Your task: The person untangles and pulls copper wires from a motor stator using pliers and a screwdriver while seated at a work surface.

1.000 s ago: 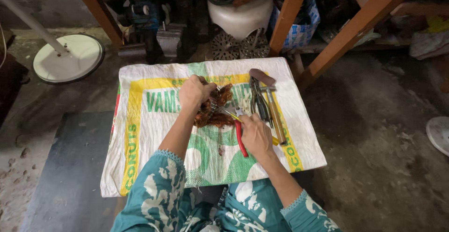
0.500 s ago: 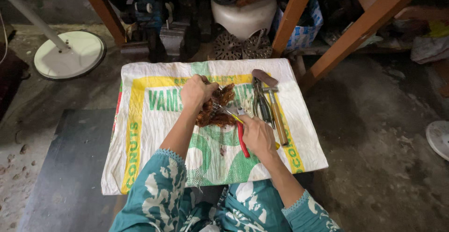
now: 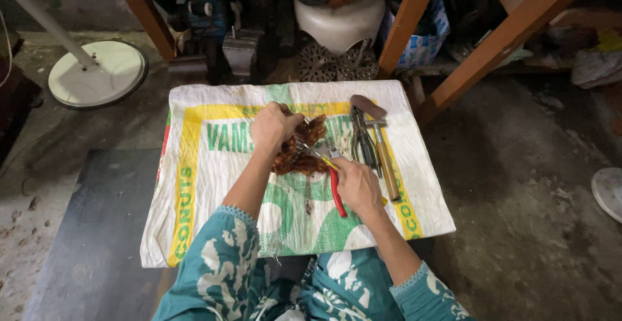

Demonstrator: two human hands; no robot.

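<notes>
The left hand grips a coppery wire coil near the sack's far edge. The right hand, fingers closed on red-handled pliers, is working its wires. Steady holding seems needed next.

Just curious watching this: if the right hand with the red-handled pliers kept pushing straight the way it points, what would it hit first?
The right hand aims its pliers up-left at the coppery wire bundle under the left hand. It would likely meet that bundle first; the tips already seem to touch it.

White sack printed with yellow border and green lettering; coil reddish-brown copper; pliers red-handled; hammer with pale wooden handle; sleeves teal with white floral pattern.
</notes>
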